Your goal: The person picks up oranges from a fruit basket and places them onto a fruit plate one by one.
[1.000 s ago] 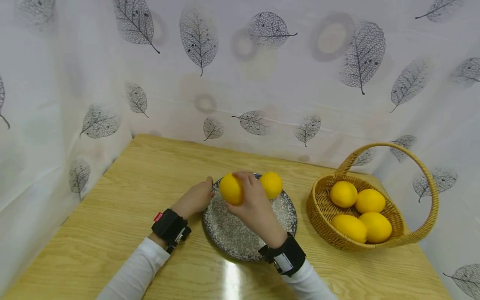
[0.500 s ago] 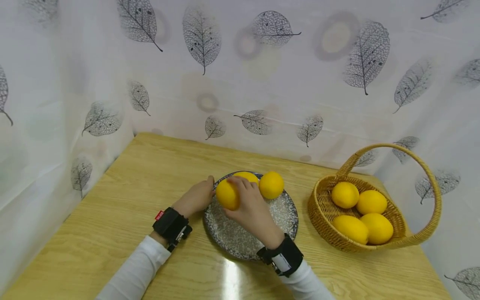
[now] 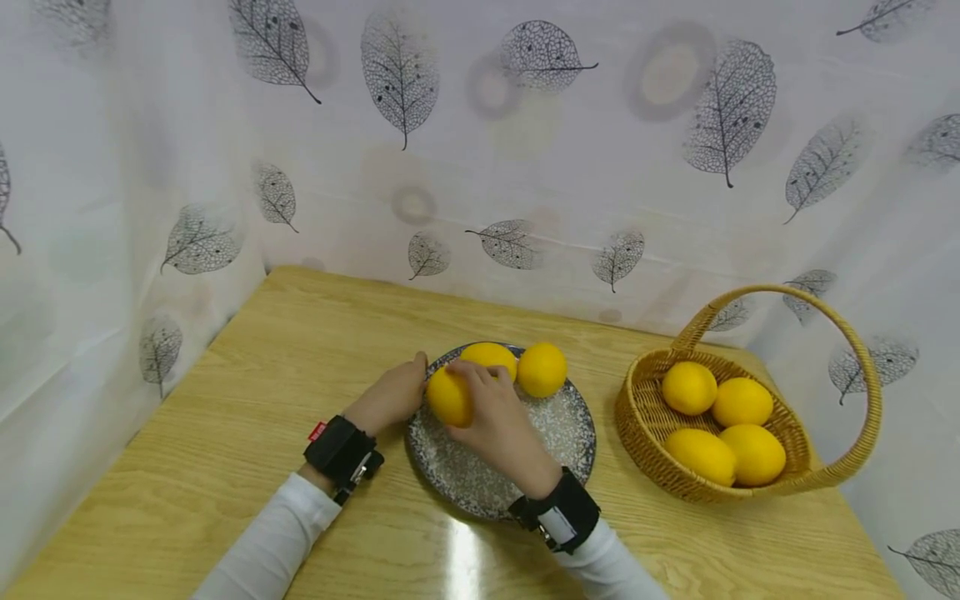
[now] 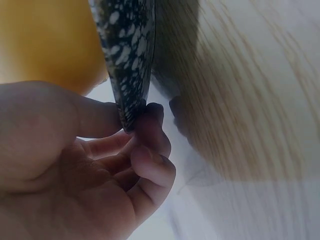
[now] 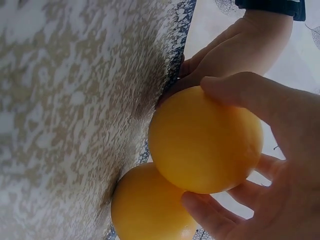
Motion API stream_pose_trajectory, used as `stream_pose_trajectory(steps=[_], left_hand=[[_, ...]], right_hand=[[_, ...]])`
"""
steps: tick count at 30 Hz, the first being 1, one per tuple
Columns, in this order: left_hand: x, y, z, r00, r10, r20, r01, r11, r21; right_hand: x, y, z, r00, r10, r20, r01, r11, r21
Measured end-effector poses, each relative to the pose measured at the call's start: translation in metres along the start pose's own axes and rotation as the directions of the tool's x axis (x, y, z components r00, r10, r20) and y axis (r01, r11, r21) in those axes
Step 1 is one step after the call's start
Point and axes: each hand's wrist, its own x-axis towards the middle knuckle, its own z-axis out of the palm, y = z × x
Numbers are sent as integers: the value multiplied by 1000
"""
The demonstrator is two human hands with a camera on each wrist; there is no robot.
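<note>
My right hand (image 3: 501, 427) grips a yellow lemon (image 3: 448, 398) from the right, over the left part of a speckled grey plate (image 3: 480, 483). In the right wrist view, thumb and fingertips lie around the held lemon (image 5: 205, 140), close to the plate surface; whether it touches is unclear. Behind it, at the plate's back edge, lies a second lemon (image 3: 487, 356), partly covered by my fingers, and beside that a third lemon (image 3: 542, 370). My left hand (image 3: 392, 395) pinches the plate's left rim (image 4: 127, 65) between thumb and fingers.
A wicker basket (image 3: 637, 446) with a tall arched handle (image 3: 851, 333) stands right of the plate and holds several lemons (image 3: 701, 457). The wooden table (image 3: 322, 317) meets a leaf-printed curtain (image 3: 337, 208) at its back and sides.
My right hand has shifted slightly left and toward me with its lemon, bringing the lemon at the plate's back into view. My left hand stays on the rim.
</note>
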Motion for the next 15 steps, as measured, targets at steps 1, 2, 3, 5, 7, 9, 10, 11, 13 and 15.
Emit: stream_pose_trajectory(steps=[1,2,3,5,7,9,10,11,13,15], left_hand=[[0,0,0,1000,1,0,-1,1000,-1],[0,0,0,1000,3,0,-3,1000,0],[-1,0,0,1000,4,-2,-4,1000,0],[-1,0,-1,1000,7,-4,-7,1000,1],[-1,0,0,1000,10,-5,-10,1000,-1],[-1,1,0,1000,13,-6,-13,1000,0],[-1,1,0,1000,13,-6,-13,1000,1],[-1,1,0,1000,12,-5,-12,1000,2],[-1,2,0,1000,3,-2,-3,1000,0],[-1,2,0,1000,-8,4,8,1000,-3]], right_hand=[[0,0,0,1000,-2,2,2,1000,-2],[0,0,1,1000,-3,4,3,1000,-1],[-1,0,1,1000,-8,7,8,1000,3],[-1,1,2,1000,-22,4,22,1000,8],[-1,1,2,999,-37,-3,37,999,11],[-1,2,2,999,-49,-13,49,999,10],[-1,2,2,999,-51,-18,51,999,8],[-2,2,2,998,-51,-19,52,999,7],[-2,2,1,999,-51,-15,51,999,-7],[-2,2,0,999,-49,-3,49,999,-14]])
